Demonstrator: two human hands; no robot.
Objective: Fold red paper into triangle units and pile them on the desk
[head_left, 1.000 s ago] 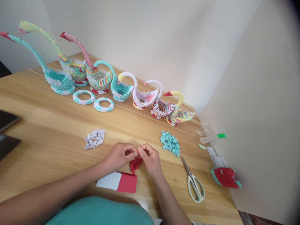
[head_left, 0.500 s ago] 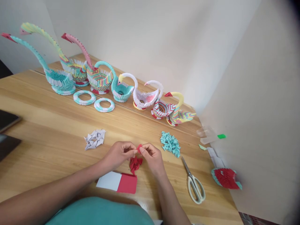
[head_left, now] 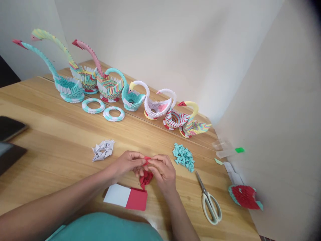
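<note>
A person's two hands meet low over a wooden table (head_left: 50, 134), fingertips pinched together on a small red paper piece (head_left: 146, 159). The left hand (head_left: 127, 164) and the right hand (head_left: 163, 170) are both curled nearly closed around it, so most of the piece is hidden and its fold cannot be made out. Just beneath the hands lies a small heap of red folded pieces (head_left: 145, 178), partly covered by the fingers.

Nearer the person lies a red and white paper sheet (head_left: 126, 197). A pile of white folded pieces (head_left: 102, 150) sits to the left, a pile of teal folded pieces (head_left: 184, 156) to the right, with scissors (head_left: 209, 201) beyond. A red and teal paper model (head_left: 244, 196) lies by the right wall. Along the far edge stands a row of paper swans (head_left: 130, 97), with two paper rings (head_left: 102, 109) before them. A dark device (head_left: 10, 127) is cut off at the left edge.
</note>
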